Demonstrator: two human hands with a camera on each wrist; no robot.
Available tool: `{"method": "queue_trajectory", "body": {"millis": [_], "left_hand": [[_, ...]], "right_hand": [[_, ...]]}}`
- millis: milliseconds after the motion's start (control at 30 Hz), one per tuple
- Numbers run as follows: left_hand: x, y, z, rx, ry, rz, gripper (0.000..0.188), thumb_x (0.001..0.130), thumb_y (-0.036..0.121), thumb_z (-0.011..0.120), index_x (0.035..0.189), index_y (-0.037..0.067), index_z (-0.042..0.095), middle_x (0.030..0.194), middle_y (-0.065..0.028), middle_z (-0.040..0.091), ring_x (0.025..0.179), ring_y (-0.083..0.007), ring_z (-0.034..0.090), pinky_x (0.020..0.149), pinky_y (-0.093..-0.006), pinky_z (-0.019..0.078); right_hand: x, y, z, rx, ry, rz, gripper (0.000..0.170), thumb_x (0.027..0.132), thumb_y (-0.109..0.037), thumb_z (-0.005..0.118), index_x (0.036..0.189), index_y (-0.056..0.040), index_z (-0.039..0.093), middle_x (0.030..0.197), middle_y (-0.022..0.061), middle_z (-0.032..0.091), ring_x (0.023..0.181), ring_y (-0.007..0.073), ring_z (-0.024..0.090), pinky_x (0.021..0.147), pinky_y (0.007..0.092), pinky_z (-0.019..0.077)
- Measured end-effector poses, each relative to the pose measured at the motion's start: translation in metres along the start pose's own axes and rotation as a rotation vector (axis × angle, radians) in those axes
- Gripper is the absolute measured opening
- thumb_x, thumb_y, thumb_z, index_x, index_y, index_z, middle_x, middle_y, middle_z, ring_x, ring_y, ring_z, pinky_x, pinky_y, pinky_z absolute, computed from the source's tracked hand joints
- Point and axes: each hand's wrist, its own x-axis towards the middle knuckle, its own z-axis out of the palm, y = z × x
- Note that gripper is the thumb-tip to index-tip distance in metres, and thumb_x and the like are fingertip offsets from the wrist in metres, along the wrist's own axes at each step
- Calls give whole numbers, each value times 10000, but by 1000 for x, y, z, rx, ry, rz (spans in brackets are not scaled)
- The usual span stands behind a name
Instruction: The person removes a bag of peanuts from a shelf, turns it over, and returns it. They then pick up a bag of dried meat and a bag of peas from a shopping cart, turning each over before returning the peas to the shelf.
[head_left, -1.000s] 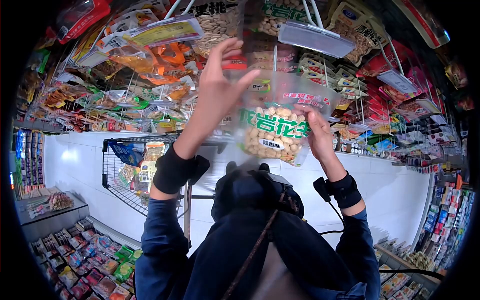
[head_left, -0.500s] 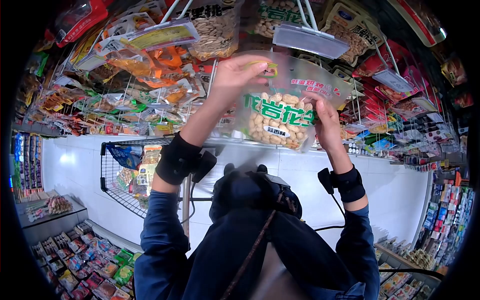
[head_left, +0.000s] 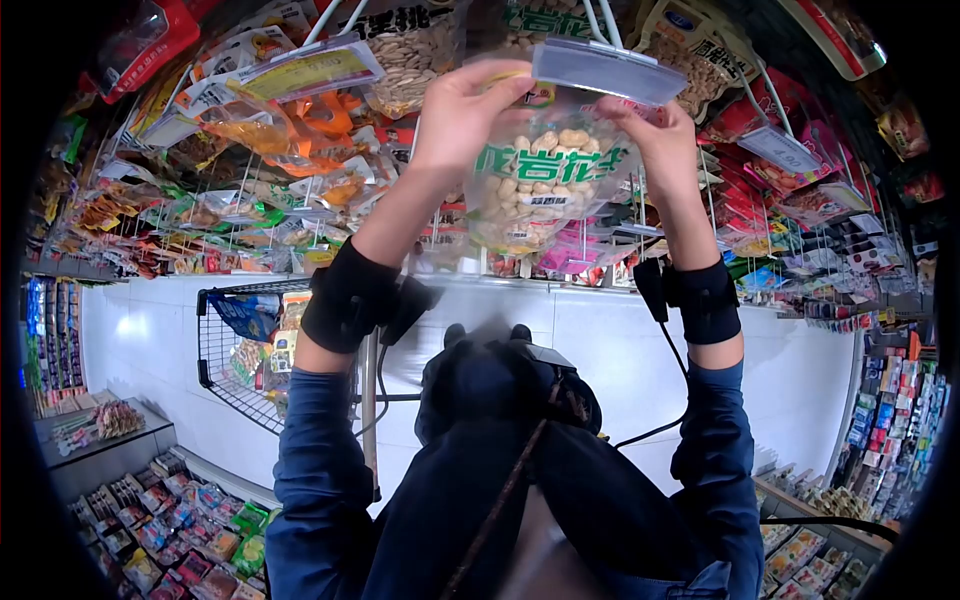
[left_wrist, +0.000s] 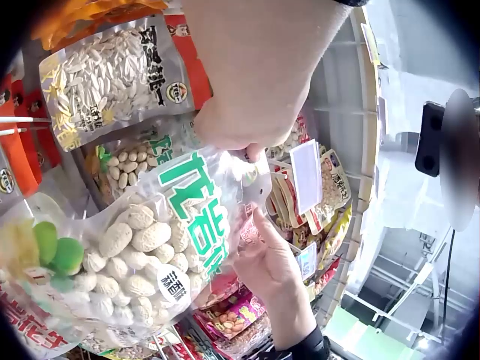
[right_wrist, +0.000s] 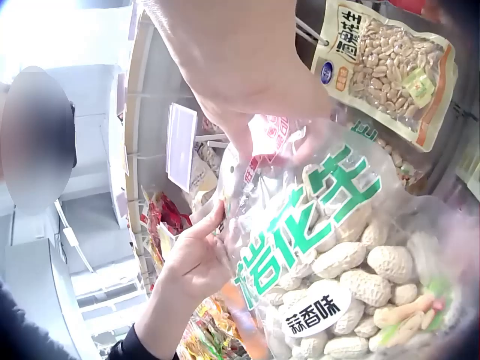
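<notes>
A clear bag of peanuts in the shell (head_left: 545,185) with green lettering hangs upright between the two hands, its top edge close under a blank tag holder. My left hand (head_left: 460,115) pinches the bag's top left corner between thumb and fingers. The top right corner is pinched by my right hand (head_left: 662,145). The left wrist view has the bag (left_wrist: 139,259) close up, with the right hand (left_wrist: 274,274) at its far corner. In the right wrist view the left hand (right_wrist: 193,259) grips the far side of the bag (right_wrist: 352,277).
Snack bags hang on hooks all along the rack, among them a bag of seeds (head_left: 412,62) and a beige nut bag (head_left: 697,55). Price tags (head_left: 310,70) stick out in front. A wire cart (head_left: 245,350) holding packages stands at the left on the white floor (head_left: 780,380).
The left hand has come onto the bag's top corner. The right hand has moved from the bag's side up to its top edge, and the bag is raised toward the tag holder.
</notes>
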Motion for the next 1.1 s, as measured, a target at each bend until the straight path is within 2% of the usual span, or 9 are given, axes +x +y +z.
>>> {"method": "queue_trajectory", "body": {"millis": [167, 300, 333, 433, 467, 567, 600, 700, 1100], "left_hand": [[1, 9, 2, 108, -34, 139, 224, 806, 197, 557, 991, 72, 545, 882, -43, 617, 762, -108, 600, 563, -181, 453], [1, 16, 11, 176, -57, 291, 321, 724, 127, 647, 1005, 26, 529, 878, -64, 596, 762, -120, 594, 581, -198, 465], [-4, 29, 14, 152, -35, 139, 355, 692, 80, 667, 1010, 11, 524, 877, -85, 593, 750, -130, 597, 600, -214, 484], [12, 24, 10, 182, -35, 31, 210, 697, 13, 577, 905, -6, 559, 751, -42, 586, 565, -57, 517, 472, -199, 402], [14, 23, 11, 192, -17, 6, 209, 716, 54, 608, 912, 0, 557, 773, -40, 586, 598, -57, 514, 508, -200, 409], [18, 12, 7, 104, -24, 100, 195, 686, 55, 646, 870, 18, 592, 830, -47, 600, 759, -112, 575, 652, -229, 469], [20, 11, 6, 160, -63, 146, 366, 678, 72, 672, 1010, 11, 530, 893, -89, 586, 739, -125, 593, 656, -235, 497], [14, 8, 9, 201, -6, 305, 188, 677, 47, 642, 858, 17, 601, 815, -31, 606, 758, -91, 564, 671, -227, 456], [32, 23, 15, 76, -69, 228, 149, 684, 9, 635, 827, 17, 598, 804, -34, 609, 753, -93, 563, 684, -232, 475]], "right_hand": [[7, 5, 3, 81, 92, -112, 221, 687, 3, 636, 897, 21, 571, 803, 63, 617, 739, 96, 568, 696, 220, 445], [3, -4, 3, 120, 88, -133, 228, 688, 7, 629, 907, 27, 571, 812, 70, 617, 739, 108, 575, 695, 222, 450], [3, -3, 3, 118, 83, -120, 221, 691, 5, 627, 903, 29, 571, 814, 74, 617, 741, 111, 577, 695, 223, 452], [10, 8, -1, 149, 59, -55, 192, 703, 2, 610, 886, 39, 566, 820, 92, 614, 749, 128, 588, 710, 233, 458], [12, 11, -2, 159, 68, -42, 185, 705, 7, 604, 883, 41, 565, 821, 94, 614, 752, 131, 589, 714, 235, 458], [15, 13, -1, 168, 93, -50, 190, 697, 26, 590, 886, 35, 569, 825, 80, 611, 744, 118, 574, 717, 231, 444], [14, 12, -2, 131, 114, -68, 197, 695, 26, 591, 891, 32, 571, 825, 74, 610, 743, 112, 568, 714, 228, 440], [7, 6, -1, 115, 140, -140, 222, 687, 20, 598, 907, 23, 575, 833, 46, 600, 753, 89, 537, 714, 213, 418], [23, -11, -5, 71, 90, -203, 137, 665, 36, 538, 793, -4, 566, 770, 38, 588, 736, 90, 532, 699, 199, 407]]}}
